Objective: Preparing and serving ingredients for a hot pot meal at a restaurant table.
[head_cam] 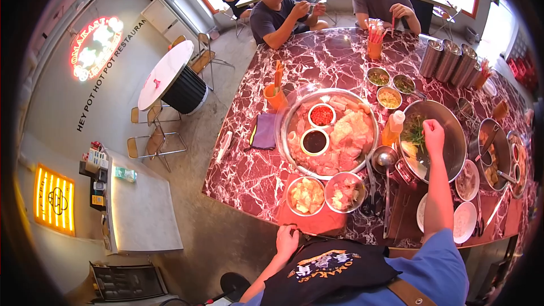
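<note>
My right hand [433, 136] is closed in a fist over a large steel pot [454, 144], gripping green leafy herbs [415, 134] that hang over the pot. Pale yellow pieces lie at the pot's left side. My left hand [287, 238] is curled at the table's near edge beside my apron; whether it holds anything is unclear. In front of it stand a bowl of yellow chunks [305, 195] and a steel bowl of pinkish food [345, 192]. Beyond them, a wide steel platter [293, 163] holds pale food, a cup of red chopped peppers [321, 115] and a cup of dark sauce [315, 142].
A sauce bottle [393, 127], a steel ladle [386, 159] and tongs [371, 178] are between platter and pot. Three small condiment bowls [389, 97] stand behind. Another pan [495, 153] is at right. Two people [276, 17] [378, 4] sit across the marble-patterned table [238, 170].
</note>
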Tool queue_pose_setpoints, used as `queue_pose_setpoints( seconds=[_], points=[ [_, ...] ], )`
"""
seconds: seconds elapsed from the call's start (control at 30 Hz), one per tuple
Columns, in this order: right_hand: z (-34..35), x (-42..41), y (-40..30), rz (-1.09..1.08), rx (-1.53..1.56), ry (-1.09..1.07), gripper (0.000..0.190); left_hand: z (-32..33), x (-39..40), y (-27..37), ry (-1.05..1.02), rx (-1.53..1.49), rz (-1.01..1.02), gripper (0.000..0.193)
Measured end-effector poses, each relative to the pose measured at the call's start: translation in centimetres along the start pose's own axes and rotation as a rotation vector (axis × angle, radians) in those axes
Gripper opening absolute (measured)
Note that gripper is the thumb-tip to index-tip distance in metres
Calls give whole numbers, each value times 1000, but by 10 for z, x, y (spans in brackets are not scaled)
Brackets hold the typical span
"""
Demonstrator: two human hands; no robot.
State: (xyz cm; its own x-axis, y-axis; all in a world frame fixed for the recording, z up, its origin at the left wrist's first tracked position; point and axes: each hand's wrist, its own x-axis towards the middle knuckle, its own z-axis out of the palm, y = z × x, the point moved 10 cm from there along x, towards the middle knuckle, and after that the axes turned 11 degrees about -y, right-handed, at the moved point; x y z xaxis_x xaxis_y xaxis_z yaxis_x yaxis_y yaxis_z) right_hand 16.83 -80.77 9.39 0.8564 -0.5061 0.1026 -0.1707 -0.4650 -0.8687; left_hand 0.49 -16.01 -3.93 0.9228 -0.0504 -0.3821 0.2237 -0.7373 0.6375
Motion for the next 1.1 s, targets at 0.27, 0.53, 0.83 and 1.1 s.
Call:
queue_pose_setpoints(
  seconds=[0.27,0.53,0.83,1.1],
  points=[
    [-11,109,31,34,-333,150,58,20,-2,16,-236,392,98,71],
    [10,150,74,274,-383,42,77,38,2,16,-412,479,42,83],
    [30,186,89,158,-390,39,64,39,0,20,-435,462,18,84],
    [60,168,39,268,-633,-127,51,36,-2,20,-460,467,-16,84]
  ],
)
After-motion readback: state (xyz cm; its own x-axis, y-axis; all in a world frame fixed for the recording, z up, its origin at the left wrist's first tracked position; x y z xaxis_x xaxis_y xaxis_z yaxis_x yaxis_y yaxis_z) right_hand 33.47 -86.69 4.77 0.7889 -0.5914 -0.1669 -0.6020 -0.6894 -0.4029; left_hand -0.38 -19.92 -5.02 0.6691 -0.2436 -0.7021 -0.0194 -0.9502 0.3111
